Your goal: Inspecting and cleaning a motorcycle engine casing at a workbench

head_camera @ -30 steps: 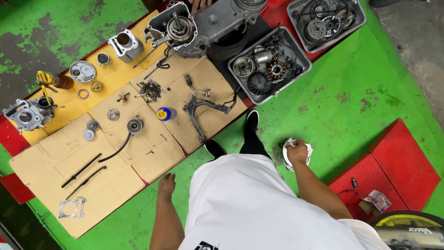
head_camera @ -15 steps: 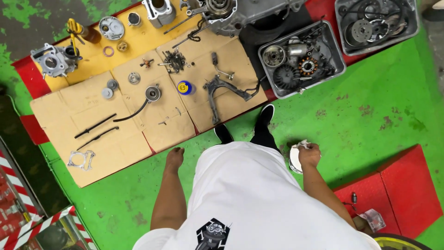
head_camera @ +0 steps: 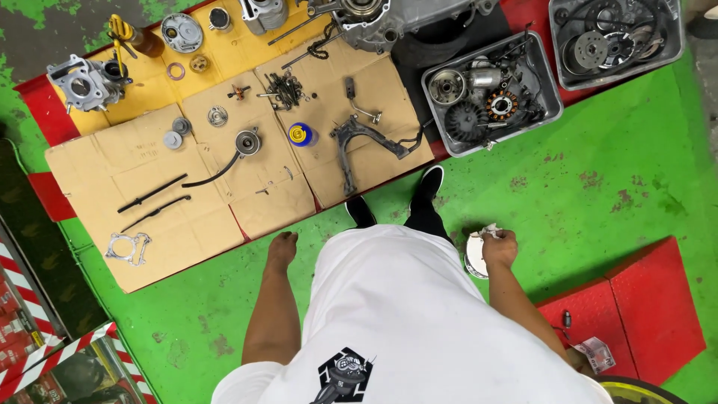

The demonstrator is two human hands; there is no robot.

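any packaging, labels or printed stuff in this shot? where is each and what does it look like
Flattened cardboard sheets: upper left floor, brown, under the loose engine parts.
Small tub: on the cardboard's middle, round, blue with a yellow cap.
Crumpled wrapper: lower right on the red platform, pinkish white.
Shirt print: bottom centre, black hexagon on white.
Striped barrier: bottom left corner, red and white.

Left hand (head_camera: 282, 249) hangs loosely curled at the side; right hand (head_camera: 499, 248) is held forward, fingers clenched.
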